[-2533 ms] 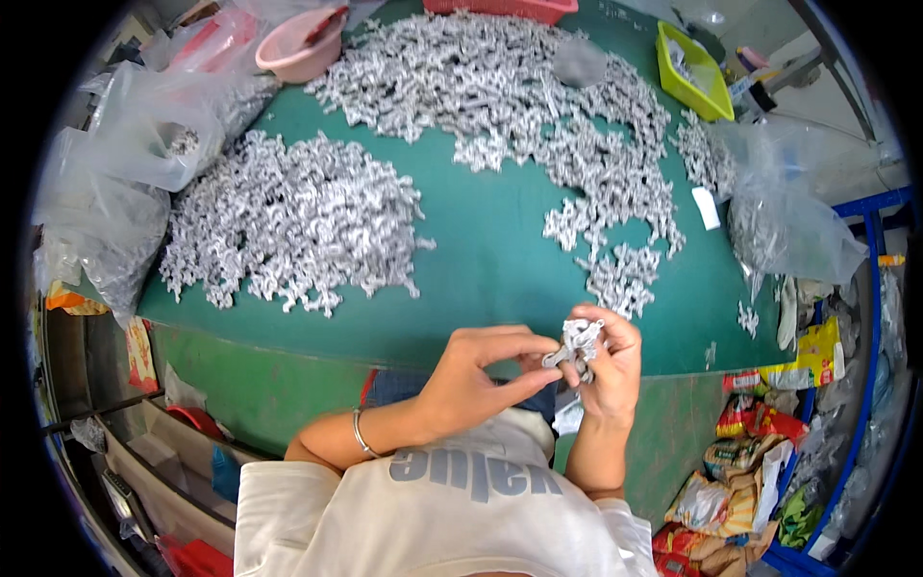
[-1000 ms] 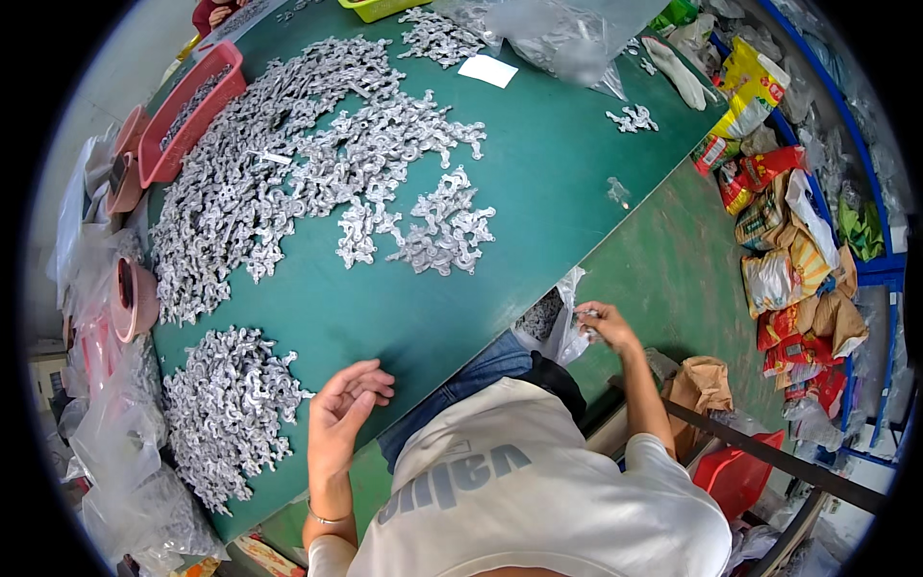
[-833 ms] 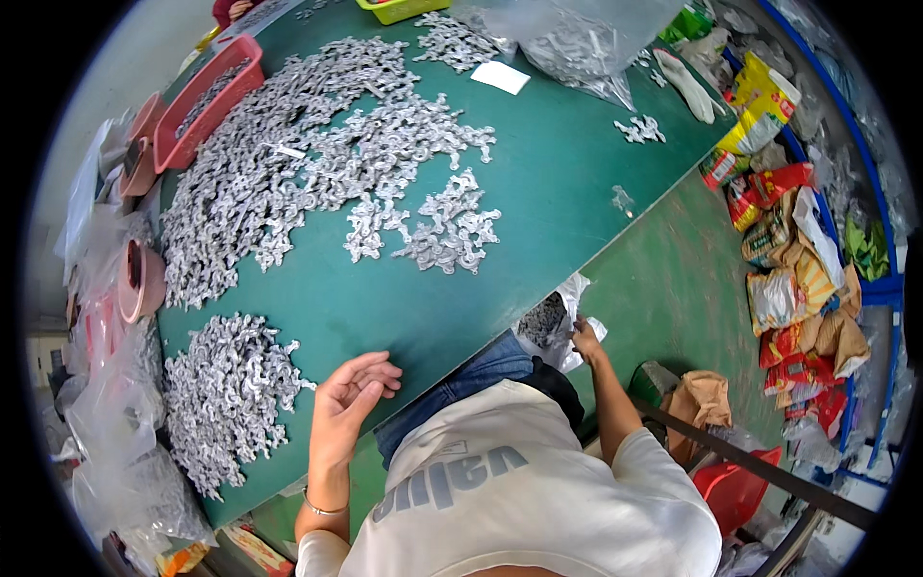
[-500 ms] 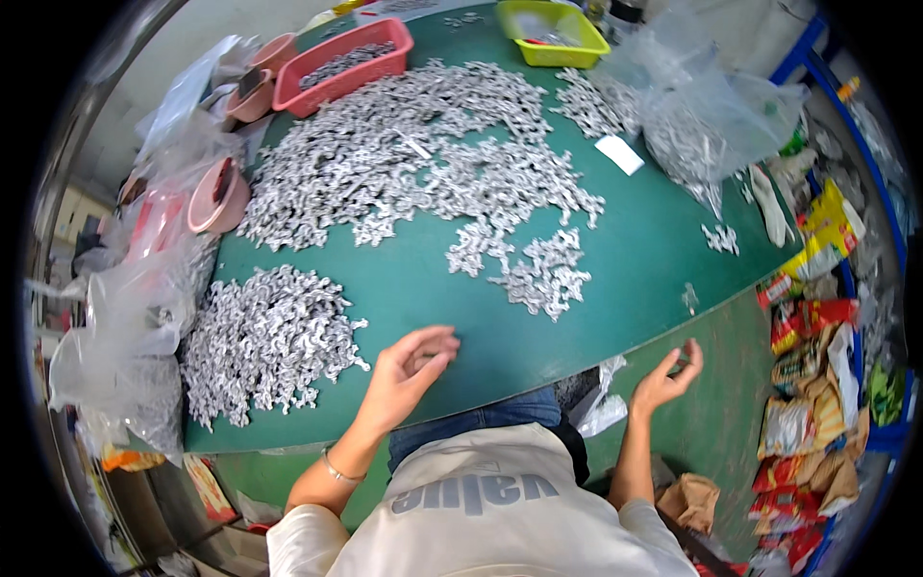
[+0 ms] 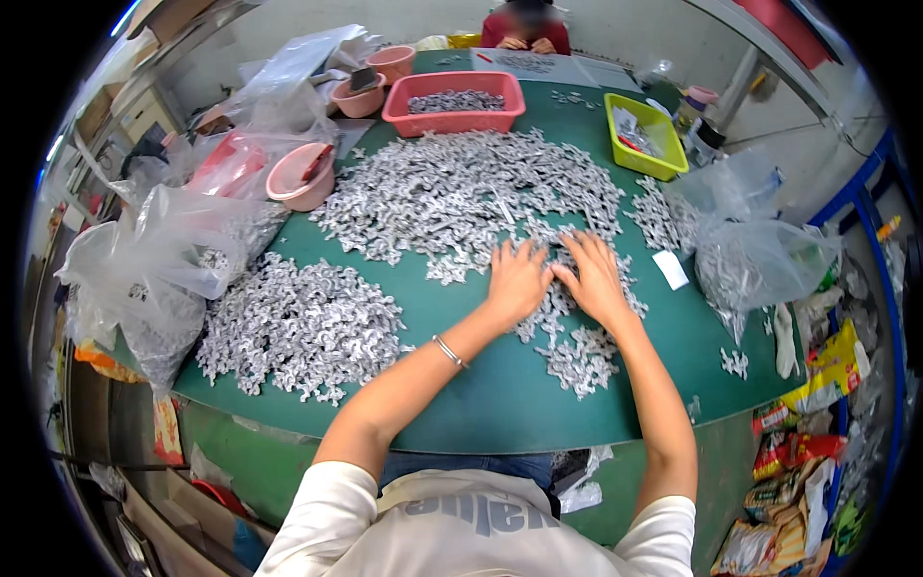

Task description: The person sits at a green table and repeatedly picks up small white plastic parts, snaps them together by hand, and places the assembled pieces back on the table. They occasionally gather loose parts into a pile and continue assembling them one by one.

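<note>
A: Where do the two hands lie?

B: The left hand and the right hand rest side by side, palms down, on the large heap of small silvery metal parts spread over the green-topped bench. Each grip is open, fingers spread flat on the parts and closed on nothing. A thin metal bracelet sits on the left wrist.

B: The hands press the near edge of the heap, where a narrower trail of parts runs toward the person.

A: What lies around that heap?

B: To its left, well apart from it, is a second, smaller heap of like silvery parts. Beyond the large heap stands a red rectangular plastic tray holding more parts; to the heap's right rear, a yellow-green plastic bin. A pink round plastic bowl stands at the heap's left rear, near clear plastic bags. Right of the heap lie a small white card and another clear plastic bag of parts.

A: Anyone else?

B: A second person sits at the far side of the bench, beyond the tray.
</note>
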